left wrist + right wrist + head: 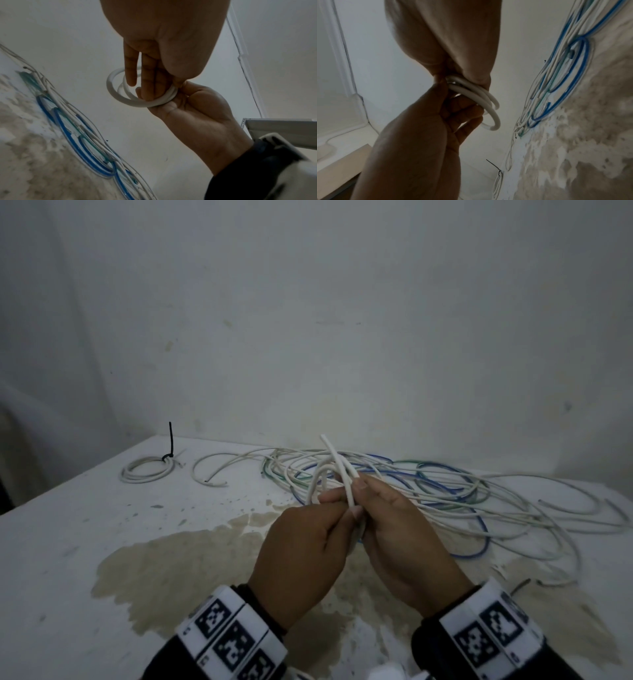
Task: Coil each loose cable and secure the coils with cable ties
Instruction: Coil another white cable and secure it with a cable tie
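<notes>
White wall rises behind a white table [85, 525] whose top carries a large brownish stain [191, 570], which serves as the landmark for everything that follows.

Far left of the stain, near the table's back edge, lies a finished white coil [145, 470], bound by a black cable tie [170, 445] whose tail stands upright. Just right of that coil rests a short curved piece of white cable [209, 470].

Above the stain's upper edge, both hands are raised off the table and meet around a small white cable coil [137, 93]. The left hand [301, 553] comes in from the stain's near side, thumb and fingers pinching the coil where its loops cross. The right hand [400, 539] faces it, fingers threaded through the loops and closed on the same coil. One loose white cable end [334, 457] sticks up from between the fingertips.

Right of the stain, and behind the hands, a loose tangle of white, blue and green cables [445, 494] sprawls toward the table's right edge.

The step in hand appears to be the winding of this second coil. The free end probably needs tucking in next, then one hand must hold the loops closed while the other fetches a tie. No spare tie is visible.
</notes>
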Demonstrator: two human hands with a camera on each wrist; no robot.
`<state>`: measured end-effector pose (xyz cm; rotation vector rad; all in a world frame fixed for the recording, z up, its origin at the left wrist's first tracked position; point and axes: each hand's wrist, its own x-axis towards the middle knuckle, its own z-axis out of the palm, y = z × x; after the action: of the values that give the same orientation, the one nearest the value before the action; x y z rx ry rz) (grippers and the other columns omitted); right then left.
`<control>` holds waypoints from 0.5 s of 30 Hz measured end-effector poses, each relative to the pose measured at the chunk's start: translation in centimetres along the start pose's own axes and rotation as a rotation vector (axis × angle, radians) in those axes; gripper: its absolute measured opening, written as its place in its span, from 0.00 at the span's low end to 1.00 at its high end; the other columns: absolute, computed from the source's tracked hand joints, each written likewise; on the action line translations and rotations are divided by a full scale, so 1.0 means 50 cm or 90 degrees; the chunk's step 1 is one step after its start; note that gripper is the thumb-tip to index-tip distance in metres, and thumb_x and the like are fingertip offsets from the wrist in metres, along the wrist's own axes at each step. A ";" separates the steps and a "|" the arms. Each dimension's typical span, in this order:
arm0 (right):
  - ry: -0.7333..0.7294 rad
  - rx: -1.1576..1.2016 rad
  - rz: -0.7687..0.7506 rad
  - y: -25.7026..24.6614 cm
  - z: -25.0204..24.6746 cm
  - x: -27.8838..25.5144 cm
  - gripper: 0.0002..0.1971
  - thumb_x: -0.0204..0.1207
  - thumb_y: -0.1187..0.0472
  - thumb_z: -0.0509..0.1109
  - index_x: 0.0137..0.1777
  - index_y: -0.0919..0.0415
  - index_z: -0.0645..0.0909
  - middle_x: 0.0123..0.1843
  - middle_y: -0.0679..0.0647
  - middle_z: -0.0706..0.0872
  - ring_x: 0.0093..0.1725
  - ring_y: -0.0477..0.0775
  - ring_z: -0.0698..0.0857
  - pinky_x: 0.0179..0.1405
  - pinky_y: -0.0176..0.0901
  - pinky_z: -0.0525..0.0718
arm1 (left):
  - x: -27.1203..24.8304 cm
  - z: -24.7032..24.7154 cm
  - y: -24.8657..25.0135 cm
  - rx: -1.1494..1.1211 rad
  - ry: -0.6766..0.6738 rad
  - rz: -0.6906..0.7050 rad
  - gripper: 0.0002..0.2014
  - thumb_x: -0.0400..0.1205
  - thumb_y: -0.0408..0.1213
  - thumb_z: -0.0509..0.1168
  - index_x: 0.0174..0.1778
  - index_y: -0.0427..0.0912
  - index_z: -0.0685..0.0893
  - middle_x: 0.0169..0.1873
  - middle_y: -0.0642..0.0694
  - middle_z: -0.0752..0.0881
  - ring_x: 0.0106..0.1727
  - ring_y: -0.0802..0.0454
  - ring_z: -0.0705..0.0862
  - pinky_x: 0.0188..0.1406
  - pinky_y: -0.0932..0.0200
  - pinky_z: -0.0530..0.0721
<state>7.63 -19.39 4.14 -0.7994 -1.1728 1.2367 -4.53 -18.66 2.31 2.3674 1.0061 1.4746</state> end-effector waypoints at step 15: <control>-0.099 0.086 0.114 -0.058 -0.035 -0.017 0.05 0.80 0.63 0.57 0.46 0.64 0.72 0.27 0.52 0.73 0.20 0.46 0.64 0.22 0.40 0.67 | 0.068 -0.083 -0.023 0.144 -0.113 0.121 0.31 0.74 0.58 0.64 0.72 0.48 0.77 0.62 0.51 0.79 0.62 0.63 0.74 0.64 0.71 0.71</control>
<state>10.16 -20.58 6.24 -0.7295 -1.1466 1.5316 -7.63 -16.45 6.29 2.7654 0.9727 1.2345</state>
